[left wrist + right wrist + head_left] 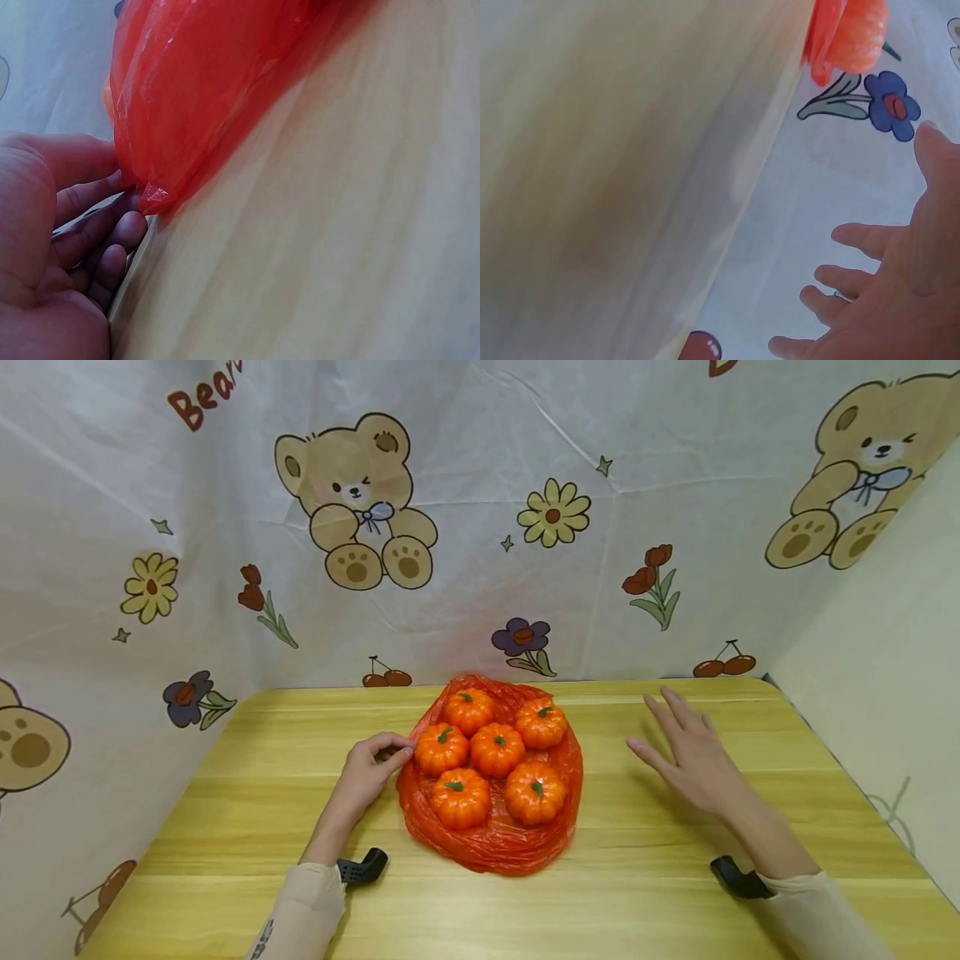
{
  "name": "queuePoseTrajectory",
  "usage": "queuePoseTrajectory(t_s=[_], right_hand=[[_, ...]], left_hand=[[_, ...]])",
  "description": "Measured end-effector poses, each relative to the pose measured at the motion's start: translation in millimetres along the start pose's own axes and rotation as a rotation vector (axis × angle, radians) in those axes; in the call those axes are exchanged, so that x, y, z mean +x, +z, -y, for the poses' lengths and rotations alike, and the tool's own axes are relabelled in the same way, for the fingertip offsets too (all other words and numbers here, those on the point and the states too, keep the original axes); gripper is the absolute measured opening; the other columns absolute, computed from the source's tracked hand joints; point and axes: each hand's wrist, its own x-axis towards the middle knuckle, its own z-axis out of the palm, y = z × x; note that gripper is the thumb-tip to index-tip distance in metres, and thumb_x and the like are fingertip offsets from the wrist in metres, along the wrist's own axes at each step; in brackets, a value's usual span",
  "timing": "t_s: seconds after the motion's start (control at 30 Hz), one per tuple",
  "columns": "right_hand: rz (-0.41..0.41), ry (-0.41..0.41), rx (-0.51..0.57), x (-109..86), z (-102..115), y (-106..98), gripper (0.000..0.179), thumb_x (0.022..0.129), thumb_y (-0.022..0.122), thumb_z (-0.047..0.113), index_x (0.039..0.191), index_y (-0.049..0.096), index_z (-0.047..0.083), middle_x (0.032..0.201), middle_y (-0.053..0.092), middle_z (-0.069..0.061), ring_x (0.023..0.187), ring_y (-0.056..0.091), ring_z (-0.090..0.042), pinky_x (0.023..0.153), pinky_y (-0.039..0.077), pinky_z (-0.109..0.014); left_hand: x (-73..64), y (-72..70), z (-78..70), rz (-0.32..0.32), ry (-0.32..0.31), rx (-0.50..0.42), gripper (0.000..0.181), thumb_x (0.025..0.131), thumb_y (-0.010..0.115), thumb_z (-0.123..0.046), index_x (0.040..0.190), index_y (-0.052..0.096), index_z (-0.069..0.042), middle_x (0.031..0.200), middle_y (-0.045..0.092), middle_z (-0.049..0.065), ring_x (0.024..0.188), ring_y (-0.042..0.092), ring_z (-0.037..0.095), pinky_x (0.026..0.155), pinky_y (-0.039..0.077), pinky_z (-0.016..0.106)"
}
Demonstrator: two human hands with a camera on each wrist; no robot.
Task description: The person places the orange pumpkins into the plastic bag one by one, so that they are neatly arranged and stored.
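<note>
A thin red plastic bag (pixel 517 852) lies spread with its rim open in the middle of the table. Several small orange pumpkins (pixel 498 750) with green stems sit inside it. At the bag's left side, my left hand (pixel 365 777) pinches the rim between thumb and fingers; the left wrist view shows the bag's edge (pixel 155 196) at the fingertips. My right hand (pixel 693 764) is raised to the right of the bag, apart from it, fingers spread and holding nothing. One pumpkin (pixel 857 36) and a bit of the bag show at the top of the right wrist view.
The wooden table (pixel 645 885) ends at a hanging cloth (pixel 465 460) printed with bears and flowers, which also covers the left side. A pale wall (pixel 892 677) stands on the right, with a thin cord (pixel 892 810) near the table's right edge.
</note>
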Motion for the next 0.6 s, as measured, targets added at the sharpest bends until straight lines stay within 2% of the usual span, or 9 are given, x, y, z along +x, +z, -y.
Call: queuePoseTrajectory(t_s=[0.23,0.4,0.47,0.6], right_hand=[[-0.015,0.015,-0.029,-13.6,-17,-6,0.081,0.106,0.061,0.045,0.166,0.027,0.003,0.172,0.016,-0.029,0.157,0.015,-0.054,0.116,0.008,-0.082],[-0.023,0.019,-0.03,-23.3,-25,-11,0.08,0.106,0.061,0.043,0.167,0.025,0.006,0.173,0.014,-0.029,0.158,0.012,-0.054,0.115,0.005,-0.083],[-0.024,0.022,-0.036,-27.1,-28,-12,0.08,0.106,0.061,0.043,0.168,0.024,0.008,0.173,0.013,-0.029,0.158,0.01,-0.053,0.115,0.004,-0.084],[-0.028,0.022,-0.06,-34.8,-32,-15,0.082,0.105,0.062,0.043,0.169,0.021,0.013,0.173,0.012,-0.028,0.16,0.007,-0.051,0.115,0.001,-0.084]], left_hand=[[1.9,-0.3,4.0,-0.006,0.018,-0.039,0.016,0.102,0.072,-0.022,0.112,0.079,-0.011,0.111,0.074,0.009,0.094,0.059,0.021,0.081,0.049,0.023],[0.4,-5.7,4.6,-0.041,0.004,-0.094,0.021,0.103,0.071,-0.026,0.115,0.078,-0.011,0.119,0.073,0.009,0.103,0.06,0.021,0.088,0.049,0.023],[-0.9,-9.6,4.0,-0.055,0.001,-0.079,0.023,0.103,0.07,-0.03,0.116,0.078,-0.013,0.121,0.072,0.007,0.107,0.061,0.02,0.091,0.049,0.022],[-6.0,-21.6,3.9,-0.087,0.016,0.006,0.027,0.104,0.068,-0.037,0.116,0.078,-0.015,0.122,0.071,0.004,0.113,0.059,0.017,0.094,0.047,0.019]])
